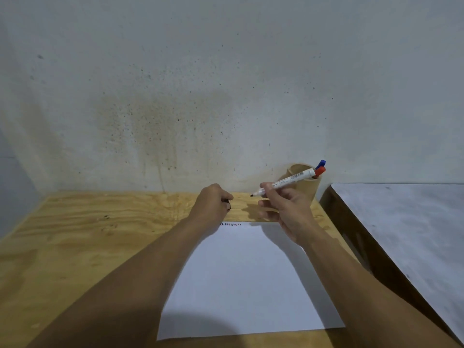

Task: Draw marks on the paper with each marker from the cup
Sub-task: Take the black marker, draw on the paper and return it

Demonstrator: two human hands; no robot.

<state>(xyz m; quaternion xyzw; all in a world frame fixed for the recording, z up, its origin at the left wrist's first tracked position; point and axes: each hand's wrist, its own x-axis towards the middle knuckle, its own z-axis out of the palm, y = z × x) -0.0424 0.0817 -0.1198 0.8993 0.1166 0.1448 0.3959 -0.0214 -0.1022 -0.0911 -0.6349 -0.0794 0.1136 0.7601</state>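
A white sheet of paper lies on the plywood table, with a row of short coloured marks along its far edge. My right hand holds an uncapped white marker, its black tip pointing left above the table. My left hand is closed around a small black cap. Behind the right hand stands a tan cup holding a red-capped marker and a blue-capped marker.
A stained wall rises right behind the table. A grey-topped surface with a dark wooden edge stands to the right, separated by a narrow gap.
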